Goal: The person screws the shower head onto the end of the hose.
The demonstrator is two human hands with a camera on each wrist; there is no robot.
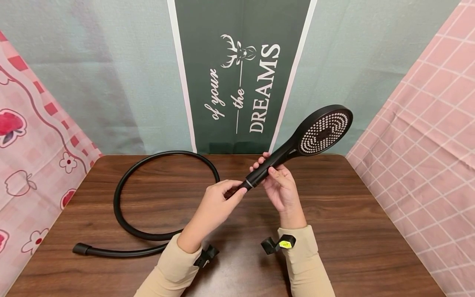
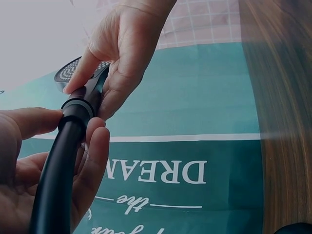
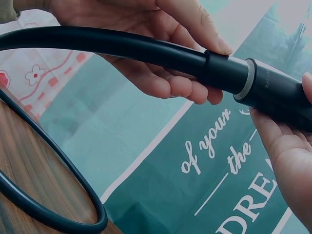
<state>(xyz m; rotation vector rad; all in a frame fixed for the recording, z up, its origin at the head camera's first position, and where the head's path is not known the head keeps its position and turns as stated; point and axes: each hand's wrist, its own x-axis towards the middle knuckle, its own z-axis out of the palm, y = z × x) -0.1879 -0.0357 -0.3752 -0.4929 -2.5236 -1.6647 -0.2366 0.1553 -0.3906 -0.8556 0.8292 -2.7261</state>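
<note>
A black handheld shower head (image 1: 308, 132) is held up at a slant over the table, its round face of pale nozzles toward the upper right. My right hand (image 1: 283, 192) grips its handle, thumb on the near side and fingers behind. At the handle's lower end my left hand (image 1: 213, 206) pinches the black hose's end collar (image 3: 222, 68) between thumb and fingers. The collar lines up with the handle, and a pale ring (image 3: 250, 78) shows at the joint between them. From the left hand the black hose (image 1: 117, 198) runs down onto the table in a wide loop.
The hose's free end (image 1: 81, 248) lies at the table's front left. Behind the brown wooden table (image 1: 356, 231) hangs a green printed cloth (image 1: 241, 24). Pink patterned cloths stand at both sides. Each wrist wears a small black camera.
</note>
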